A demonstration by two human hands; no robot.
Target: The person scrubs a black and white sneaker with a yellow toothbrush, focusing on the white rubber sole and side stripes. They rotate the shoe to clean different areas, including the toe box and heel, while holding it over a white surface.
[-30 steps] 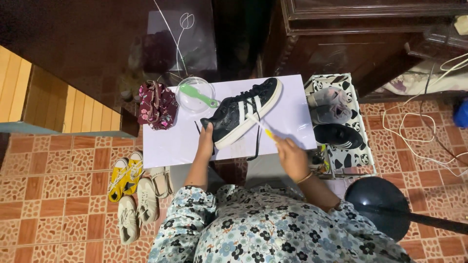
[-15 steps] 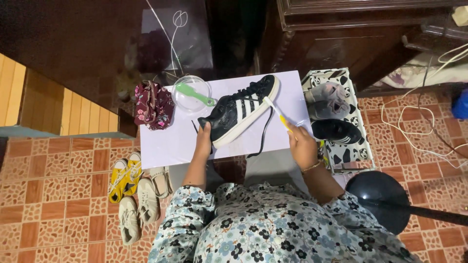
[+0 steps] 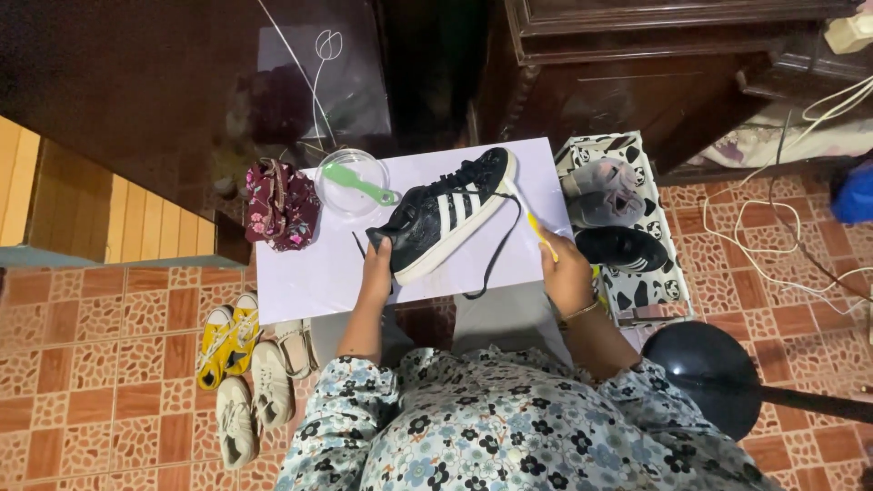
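Note:
A black sneaker with white stripes and a white sole lies tilted on a white board. My left hand grips the sneaker at its heel end. My right hand holds a yellow toothbrush whose head touches the sneaker's toe. A black lace hangs over the board's near edge.
A clear bowl with a green brush and a dark floral pouch sit at the board's left. A patterned box on the right holds grey and black shoes. Yellow and beige shoes lie on the tiled floor; a black stool stands at right.
My right hand with the toothbrush has moved right and up, from the sneaker's side toward its toe. The left hand keeps its grip on the heel end.

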